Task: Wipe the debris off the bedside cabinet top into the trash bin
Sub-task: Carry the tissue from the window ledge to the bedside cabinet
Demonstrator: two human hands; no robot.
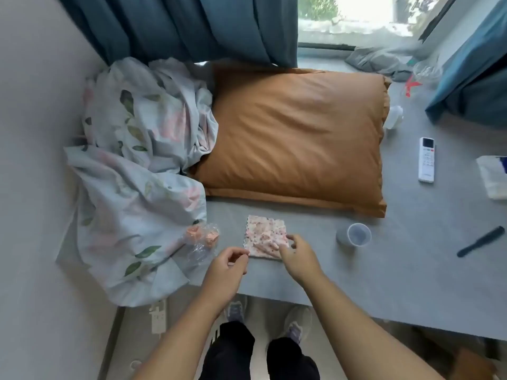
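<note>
A small patterned cloth (pixel 265 236), pale with pink and red specks, is seen lying flat on the grey cabinet top (pixel 384 270), near its front edge and just below the long edge of an orange-brown pillow (pixel 296 138); the right hand (pixel 297 256) is laid over the cloth's lower right corner, its fingers curled and a fold of the fabric pinched between thumb and fingertips; the left hand (pixel 227 266) is held just beside the cloth's lower left corner, loosely curled with thumb and forefinger close together, and whether the cloth's edge is actually touched by it cannot be told; nothing is visibly gripped in it. To the left of the cloth a crumpled clear plastic wrapper (pixel 201 241) with orange-pink pieces inside is found lying against the edge of a bunched floral sheet (pixel 131 171), apart from the cloth; to the right a clear plastic cup (pixel 356 235) is placed on the grey surface, well clear of the right hand; farther right a white remote control (pixel 427 159) and a black comb (pixel 480 241) are laid flat, apart from each other. Blue curtains (pixel 192 26) are hung behind the pillow beside a bright window; below the surface's front edge, dark trousers and grey shoes (pixel 295 323) are seen on a pale floor.
</note>
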